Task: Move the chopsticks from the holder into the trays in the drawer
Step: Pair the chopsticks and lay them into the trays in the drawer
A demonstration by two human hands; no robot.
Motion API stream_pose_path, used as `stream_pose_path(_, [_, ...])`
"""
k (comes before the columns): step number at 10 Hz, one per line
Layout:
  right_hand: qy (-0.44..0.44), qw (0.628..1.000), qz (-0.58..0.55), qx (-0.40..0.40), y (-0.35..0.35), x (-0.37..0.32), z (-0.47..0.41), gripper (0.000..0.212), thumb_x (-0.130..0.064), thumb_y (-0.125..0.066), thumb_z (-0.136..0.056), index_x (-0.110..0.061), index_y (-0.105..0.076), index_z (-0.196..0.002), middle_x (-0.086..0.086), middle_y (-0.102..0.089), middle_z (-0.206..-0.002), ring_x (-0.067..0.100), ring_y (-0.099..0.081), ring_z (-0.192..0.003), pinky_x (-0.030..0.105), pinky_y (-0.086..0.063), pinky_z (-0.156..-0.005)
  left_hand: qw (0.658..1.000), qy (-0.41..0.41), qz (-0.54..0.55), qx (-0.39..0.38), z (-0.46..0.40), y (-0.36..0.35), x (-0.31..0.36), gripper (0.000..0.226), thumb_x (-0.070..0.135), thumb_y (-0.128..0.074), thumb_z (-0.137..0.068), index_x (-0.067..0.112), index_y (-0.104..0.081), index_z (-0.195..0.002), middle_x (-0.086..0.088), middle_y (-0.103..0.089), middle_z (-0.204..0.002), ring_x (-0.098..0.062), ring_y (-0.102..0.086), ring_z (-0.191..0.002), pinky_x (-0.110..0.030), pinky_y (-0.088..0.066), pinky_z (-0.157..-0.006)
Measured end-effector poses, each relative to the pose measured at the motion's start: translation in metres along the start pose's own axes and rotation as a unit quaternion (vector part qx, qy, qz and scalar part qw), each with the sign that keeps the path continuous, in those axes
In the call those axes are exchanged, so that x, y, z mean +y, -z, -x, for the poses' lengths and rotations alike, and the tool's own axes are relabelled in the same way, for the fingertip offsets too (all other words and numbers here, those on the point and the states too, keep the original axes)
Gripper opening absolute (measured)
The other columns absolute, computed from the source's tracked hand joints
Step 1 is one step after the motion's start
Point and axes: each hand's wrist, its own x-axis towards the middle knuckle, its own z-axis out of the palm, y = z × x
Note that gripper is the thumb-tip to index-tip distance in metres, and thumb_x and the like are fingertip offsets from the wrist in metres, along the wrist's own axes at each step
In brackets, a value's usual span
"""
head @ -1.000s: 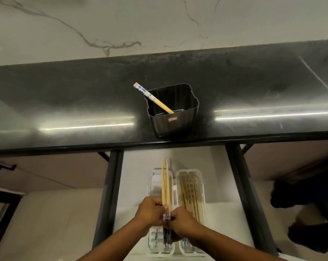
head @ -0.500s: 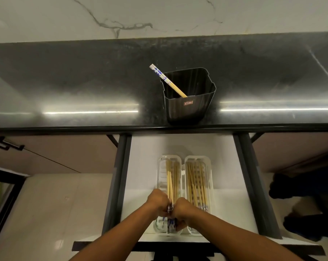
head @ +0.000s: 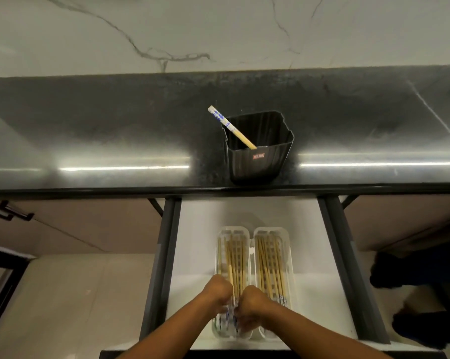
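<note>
Below a dark counter (head: pixel 115 130), open white drawer (head: pixel 198 255) pulled out toward the viewer, framed by two dark rails. Inside, two clear trays side by side, long sides touching: left tray (head: pixel 220 255) and right tray (head: pixel 287 255), each lined with wooden chopsticks lying lengthwise, tips pointing away. Right tray's chopsticks (head: pixel 270 268) fanned slightly, blue-and-white patterned ends nearest the viewer. Left tray's chopsticks (head: pixel 235 257) packed straight. Over the near end of the left tray, both hands close together, knuckles up: left hand (head: pixel 217 294) curled into a loose fist, right hand (head: pixel 252 300) likewise curled, fingers bent down into the tray around the patterned chopstick ends. Blurred there, so cannot tell for sure whether either hand actually grips the sticks or only presses on them. Bare forearms reaching in from the bottom edge. Up on the counter, near its front edge and directly above the drawer, black ribbed holder (head: pixel 260 161), square-mouthed, with a small red label on its front. One last chopstick (head: pixel 231 128) inside, leaning up and to the left over the rim, patterned end sticking out. Behind the counter, pale marble wall (head: pixel 218 29) with grey veins. To the left of the drawer, beige floor (head: pixel 76 294); to the right, dark indistinct shapes.
</note>
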Motion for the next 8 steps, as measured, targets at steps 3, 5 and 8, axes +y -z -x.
stream_pose_path(3, [0.219,0.966,0.026,0.134,0.084,-0.053,0.063,0.019,-0.016,-0.053,-0.095,-0.015,-0.063,-0.078,0.001,-0.066,-0.074,0.005,-0.062,-0.059,0.019,-0.056,-0.06,0.972,-0.216,0.001,0.091,0.015,0.055,0.059,0.022,0.014,-0.047,-0.092,0.016,-0.069,-0.089,-0.009,-0.07,-0.092,-0.023,-0.066,-0.083,-0.042,-0.056,-0.076])
stream_pose_path(5, [0.415,0.812,0.038,0.408,0.172,-0.153,0.106,0.014,-0.016,-0.058,-0.088,-0.014,-0.066,-0.077,0.004,-0.068,-0.067,0.018,-0.065,-0.064,0.033,-0.055,-0.065,0.924,-0.341,0.078,0.156,0.034,0.097,0.13,0.023,0.013,-0.051,-0.076,0.017,-0.073,-0.073,-0.004,-0.069,-0.076,-0.023,-0.062,-0.074,-0.038,-0.052,-0.074])
stream_pose_path(8, [0.286,0.836,0.221,0.412,0.226,-0.231,0.068,0.021,-0.022,-0.067,-0.084,-0.01,-0.064,-0.101,0.012,-0.069,-0.094,0.03,-0.065,-0.084,0.036,-0.05,-0.066,0.903,-0.362,0.162,0.163,0.053,0.109,0.172,0.027,0.006,-0.047,-0.088,0.018,-0.07,-0.081,-0.007,-0.071,-0.08,-0.024,-0.068,-0.081,-0.042,-0.056,-0.081])
